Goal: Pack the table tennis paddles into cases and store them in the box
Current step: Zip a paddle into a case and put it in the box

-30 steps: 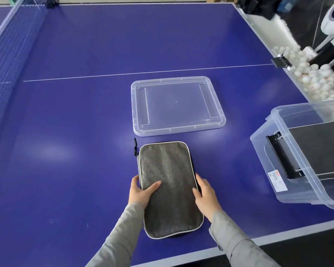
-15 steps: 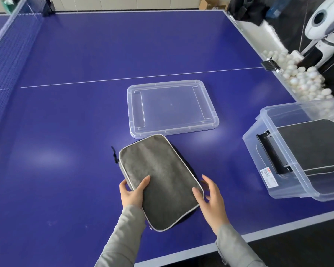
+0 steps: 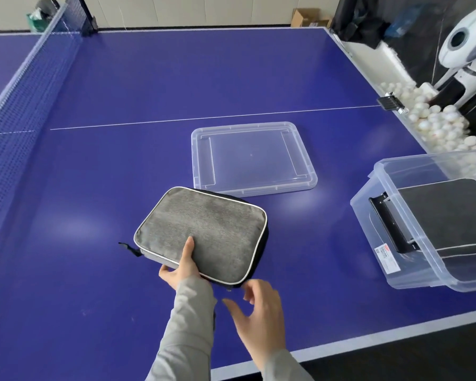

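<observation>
Two hands work at the near edge of the blue counter (image 3: 121,174). The left hand (image 3: 180,270) has the grip on the grey paddle case (image 3: 204,232): its thumb lies flat on the case's top face while the other fingers curl under the near long edge, so the case is pinched between thumb and fingers. The right hand (image 3: 261,317) hovers just beside the case's near right corner, fingers spread and loosely bent, holding nothing and not touching the case as far as can be seen. Both arms wear grey sleeves.

The case is zipped shut as far as its visible edge shows, with pale piping round the top and a black underside. It sits turned at a slant on the counter, its near edge seemingly raised a little by the left hand. A small black zip pull (image 3: 129,248) sticks out at its left corner.

Just beyond the case, close to its far corner, a clear plastic lid (image 3: 253,158) lies flat on the counter. Well to the right stands the clear storage box (image 3: 412,237), open, with another dark grey case (image 3: 451,215) lying inside and a white label on its near wall. Past the box, a trough along the counter's right side holds many white balls (image 3: 437,122). The net (image 3: 19,105) runs along the left.
</observation>
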{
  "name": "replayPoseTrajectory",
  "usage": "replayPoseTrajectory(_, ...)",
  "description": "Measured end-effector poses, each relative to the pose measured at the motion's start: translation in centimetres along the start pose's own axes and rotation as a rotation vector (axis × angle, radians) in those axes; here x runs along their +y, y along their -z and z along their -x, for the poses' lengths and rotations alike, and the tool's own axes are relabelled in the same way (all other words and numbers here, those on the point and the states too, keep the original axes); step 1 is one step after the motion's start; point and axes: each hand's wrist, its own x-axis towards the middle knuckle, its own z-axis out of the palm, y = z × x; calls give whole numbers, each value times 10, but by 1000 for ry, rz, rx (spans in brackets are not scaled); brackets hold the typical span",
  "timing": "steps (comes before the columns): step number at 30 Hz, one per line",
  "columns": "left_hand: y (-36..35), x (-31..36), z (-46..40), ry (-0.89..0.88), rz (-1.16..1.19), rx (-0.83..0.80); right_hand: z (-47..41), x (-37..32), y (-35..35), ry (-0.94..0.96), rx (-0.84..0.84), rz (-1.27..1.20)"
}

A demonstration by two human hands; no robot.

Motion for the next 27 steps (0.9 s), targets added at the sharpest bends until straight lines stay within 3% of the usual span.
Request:
replayPoseTrajectory(7,1,-5,9,14,44,57,-10,-3,-9,58,126,184)
replayPoseTrajectory(17,7,2,10,-1,37,21,-6,1,5,255,135,169)
replayPoseTrajectory(27,24,14,11,-48,-81,-92,-37,20,41,44,186,124)
